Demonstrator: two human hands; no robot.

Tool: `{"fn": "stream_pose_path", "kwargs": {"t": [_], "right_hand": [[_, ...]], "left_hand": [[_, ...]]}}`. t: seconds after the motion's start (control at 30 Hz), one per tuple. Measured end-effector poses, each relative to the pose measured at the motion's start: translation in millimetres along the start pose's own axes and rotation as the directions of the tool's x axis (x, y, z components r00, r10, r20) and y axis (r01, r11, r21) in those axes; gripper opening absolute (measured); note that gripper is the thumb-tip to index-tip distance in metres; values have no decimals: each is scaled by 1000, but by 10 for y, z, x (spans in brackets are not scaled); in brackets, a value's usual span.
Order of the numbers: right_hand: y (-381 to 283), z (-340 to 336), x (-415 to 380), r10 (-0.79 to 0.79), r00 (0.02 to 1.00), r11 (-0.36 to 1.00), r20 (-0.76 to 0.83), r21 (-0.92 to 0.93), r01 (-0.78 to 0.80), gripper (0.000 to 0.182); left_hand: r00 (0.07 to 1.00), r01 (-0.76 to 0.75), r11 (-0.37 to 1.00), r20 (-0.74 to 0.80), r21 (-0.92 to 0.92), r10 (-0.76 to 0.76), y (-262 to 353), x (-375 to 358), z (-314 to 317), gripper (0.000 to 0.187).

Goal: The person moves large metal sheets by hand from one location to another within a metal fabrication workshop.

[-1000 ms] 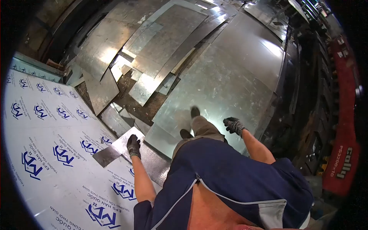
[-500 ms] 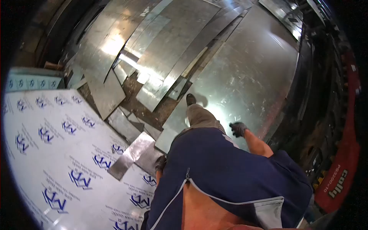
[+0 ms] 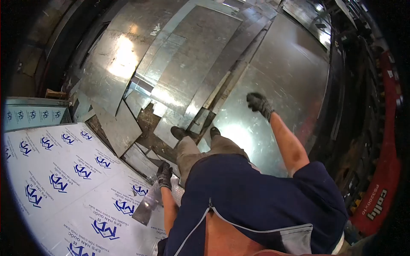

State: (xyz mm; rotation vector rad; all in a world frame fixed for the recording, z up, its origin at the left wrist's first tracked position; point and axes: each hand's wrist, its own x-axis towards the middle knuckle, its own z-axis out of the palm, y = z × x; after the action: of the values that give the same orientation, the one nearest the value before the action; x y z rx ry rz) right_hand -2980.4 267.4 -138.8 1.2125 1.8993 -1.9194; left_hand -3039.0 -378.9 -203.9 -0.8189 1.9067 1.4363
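Observation:
My left hand (image 3: 165, 174), in a dark grey glove, is just past a small shiny metal piece (image 3: 148, 208) with a fine textured surface. That piece lies on a white printed panel (image 3: 70, 196); the hand and forearm partly cover it. The left fingers are curled in, with nothing showing from them. My right hand (image 3: 259, 104), also gloved, hangs above a large smooth metal sheet (image 3: 282, 81). Its fingers are bent inward, slightly blurred, and I see nothing in them.
Overlapping metal sheets (image 3: 200, 42) cover the floor ahead. Offcuts (image 3: 121, 130) lie at their near edge, beside my shoes (image 3: 178, 132). A second printed panel (image 3: 36, 114) is at the left. Along the right runs a red machine (image 3: 376, 187) marked "colly".
My view has shifted and both feet now show. The right hand has swung forward and up over the sheet. My left hand has moved forward, while the textured piece stays on the panel.

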Motion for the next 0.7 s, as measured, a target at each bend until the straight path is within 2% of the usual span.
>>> {"fn": "stream_pose_path", "kwargs": {"t": [0.03, 0.1, 0.13, 0.2, 0.23, 0.27, 0.3, 0.33, 0.4, 0.43, 0.5, 0.53, 0.6, 0.67, 0.7], "right_hand": [[144, 68, -18, 58, 998, 994, 16, 95, -60, 41], [657, 202, -32, 170, 984, 959, 56, 219, -178, 42], [894, 275, -38, 223, 972, 939, 75, 252, -235, 44], [983, 478, -210, 361, 929, 884, 84, 287, -370, 48], [989, 584, -286, 394, 917, 875, 58, 280, -394, 51], [1000, 699, -330, 427, 904, 866, 33, 275, -419, 54], [1074, 789, -324, 437, 898, 854, 44, 291, -430, 58], [1082, 895, -313, 454, 891, 848, 25, 295, -441, 61], [1032, 1161, -232, 505, 862, 834, -49, 284, -473, 53], [968, 1294, -140, 511, 858, 831, -52, 286, -477, 53], [826, 1623, 67, 571, 815, 811, -100, 221, -541, 54], [708, 1845, 153, 587, 804, 801, -99, 218, -558, 54], [375, 2223, 425, 616, 777, 786, -133, 177, -593, 52], [-86, 2667, 644, 629, 763, 777, -152, 133, -615, 47], [-266, 2861, 823, 562, 821, 826, -98, 105, -553, 45]], "left_hand": [[967, -252, 963, 70, 93, 247, -244, 344, -105, 41], [999, 13, 996, -50, 85, -9, 130, 202, 55, 39], [999, 14, 997, -50, 78, -10, 181, 296, 59, 39], [988, 153, 987, 15, 54, -154, 11, 640, -76, 46], [989, -58, 919, 148, 391, -1, -119, 849, -215, 47], [949, -299, 711, 276, 637, 152, -242, 1056, -352, 48], [987, -29, 905, 154, 424, -41, -120, 1058, -282, 47], [962, 245, 959, 89, 144, -259, -65, 1168, -299, 46], [967, -71, 917, 251, 393, -33, 147, 1455, -468, 42], [965, -98, 849, 257, 520, -45, 302, 1675, -536, 39], [949, 259, 925, 106, 279, -297, 705, 2109, -595, 35], [985, -43, 969, 173, 243, 0, 806, 2311, -706, 34], [937, -313, 932, 219, 184, 272, 1093, 2794, -916, 33], [890, -446, 716, 351, 537, 291, 1827, 3399, -1102, 37], [882, -464, 643, 384, 610, 272, 2151, 3659, -1120, 38]]}}
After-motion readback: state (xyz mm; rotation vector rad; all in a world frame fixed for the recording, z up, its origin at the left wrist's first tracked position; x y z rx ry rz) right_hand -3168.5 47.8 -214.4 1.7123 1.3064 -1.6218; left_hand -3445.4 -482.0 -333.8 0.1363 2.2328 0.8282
